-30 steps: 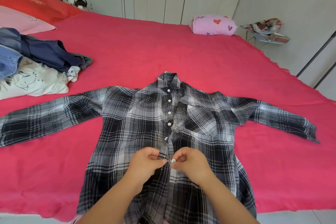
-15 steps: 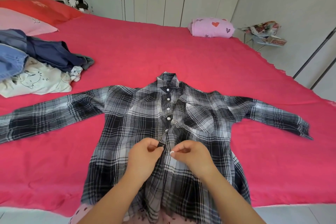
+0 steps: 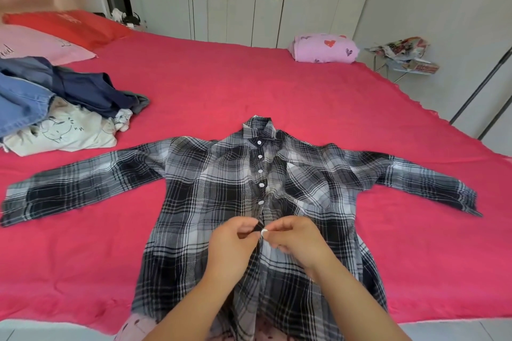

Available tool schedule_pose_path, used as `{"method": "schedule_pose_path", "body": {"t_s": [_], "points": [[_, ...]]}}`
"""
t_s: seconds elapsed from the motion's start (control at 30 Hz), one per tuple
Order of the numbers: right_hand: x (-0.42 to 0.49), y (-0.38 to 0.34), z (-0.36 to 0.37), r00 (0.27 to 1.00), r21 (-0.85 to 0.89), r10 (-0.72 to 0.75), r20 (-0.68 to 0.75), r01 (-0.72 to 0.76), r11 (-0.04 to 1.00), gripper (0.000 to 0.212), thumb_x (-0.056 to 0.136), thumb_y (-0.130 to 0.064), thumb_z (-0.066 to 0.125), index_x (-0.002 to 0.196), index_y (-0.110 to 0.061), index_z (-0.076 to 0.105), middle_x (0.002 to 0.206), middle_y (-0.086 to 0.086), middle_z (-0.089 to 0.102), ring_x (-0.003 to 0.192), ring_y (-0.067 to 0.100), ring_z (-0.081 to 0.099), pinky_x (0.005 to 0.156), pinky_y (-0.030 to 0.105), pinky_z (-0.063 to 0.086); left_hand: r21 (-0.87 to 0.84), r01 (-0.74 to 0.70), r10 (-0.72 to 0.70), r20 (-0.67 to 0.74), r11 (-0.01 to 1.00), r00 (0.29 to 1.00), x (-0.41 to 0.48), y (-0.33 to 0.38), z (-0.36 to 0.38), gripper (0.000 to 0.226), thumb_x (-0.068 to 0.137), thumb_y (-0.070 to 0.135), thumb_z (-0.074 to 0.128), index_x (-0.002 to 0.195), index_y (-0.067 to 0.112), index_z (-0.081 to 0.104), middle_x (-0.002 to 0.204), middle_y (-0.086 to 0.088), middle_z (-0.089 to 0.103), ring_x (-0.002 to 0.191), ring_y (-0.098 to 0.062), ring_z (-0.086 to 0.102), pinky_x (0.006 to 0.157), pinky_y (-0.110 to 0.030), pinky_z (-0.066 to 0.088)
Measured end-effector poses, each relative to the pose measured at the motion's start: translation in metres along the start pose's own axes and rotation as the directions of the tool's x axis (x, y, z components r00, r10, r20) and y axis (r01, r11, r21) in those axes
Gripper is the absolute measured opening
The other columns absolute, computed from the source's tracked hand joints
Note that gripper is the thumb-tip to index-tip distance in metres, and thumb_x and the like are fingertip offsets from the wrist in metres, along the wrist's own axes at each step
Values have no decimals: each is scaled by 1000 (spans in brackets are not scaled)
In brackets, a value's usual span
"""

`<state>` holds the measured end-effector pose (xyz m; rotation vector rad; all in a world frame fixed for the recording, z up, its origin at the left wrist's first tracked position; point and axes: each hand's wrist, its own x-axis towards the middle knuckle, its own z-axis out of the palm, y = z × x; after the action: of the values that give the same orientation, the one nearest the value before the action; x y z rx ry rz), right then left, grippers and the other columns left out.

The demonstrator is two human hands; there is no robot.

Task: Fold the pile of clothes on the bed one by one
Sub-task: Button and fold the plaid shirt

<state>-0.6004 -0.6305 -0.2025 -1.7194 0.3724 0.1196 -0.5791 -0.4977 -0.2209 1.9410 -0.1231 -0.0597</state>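
Head camera looks down on the red bed (image 3: 235, 85), where the black and white plaid shirt (image 3: 210, 191) lies flat on its back. Both sleeves are stretched out to the sides and the collar points away from me. Five white buttons below the collar are closed. My left hand (image 3: 231, 246) pinches the dark edge of the shirt front between thumb and forefinger. My right hand (image 3: 300, 238) pinches the next white button (image 3: 264, 231) in the same way, and its other fingers are curled under. The two hands almost touch over the middle of the shirt. The pile of clothes (image 3: 63, 110) waits on the bed to my left, well apart from the shirt. A pink bundle with hearts (image 3: 324, 48) sits at the far edge.
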Motion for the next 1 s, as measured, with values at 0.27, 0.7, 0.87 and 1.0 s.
{"method": "schedule_pose_path", "body": {"t_s": [0.27, 0.7, 0.87, 1.0], "points": [[6, 2, -1, 995, 62, 103, 12, -103, 993, 8, 74, -4, 72, 77, -9, 66, 57, 1, 59, 54, 6, 53, 55, 19, 42, -130, 73, -69, 34, 989, 997, -5, 6, -6, 27, 81, 9, 68, 83, 35, 63, 86, 12, 68, 83, 4, 61, 75, -11, 46], [7, 2, 0, 988, 120, 152, 13, -153, 981, 20, 65, 12, 61, 69, -7, 66, 72, 11, 61, 73, 19, 55, 68, 27, 46, -192, 67, -51, 89, 979, 995, -8, 1, -7, 24, 89, 6, 58, 88, 30, 64, 90, 6, 69, 76, -3, 66, 64, -17, 53], [7, 1, 2, 992, 130, 128, 9, -128, 983, 17, 70, 10, 67, 70, -7, 65, 65, 5, 65, 66, 13, 60, 65, 21, 52, -222, 120, -101, 95, 968, 990, -2, 4, -7, 20, 86, 1, 59, 90, 20, 64, 85, 0, 69, 66, -7, 68, 65, -20, 56], [7, 1, 4, 995, 135, 100, -16, -97, 986, 22, 71, 13, 66, 66, -8, 64, 58, 0, 66, 70, 21, 59, 66, 26, 49, -214, 159, -147, 71, 964, 987, 4, 6, -6, 20, 79, 0, 65, 85, 19, 64, 77, 3, 70, 73, -12, 67, 80, -31, 55]]}}
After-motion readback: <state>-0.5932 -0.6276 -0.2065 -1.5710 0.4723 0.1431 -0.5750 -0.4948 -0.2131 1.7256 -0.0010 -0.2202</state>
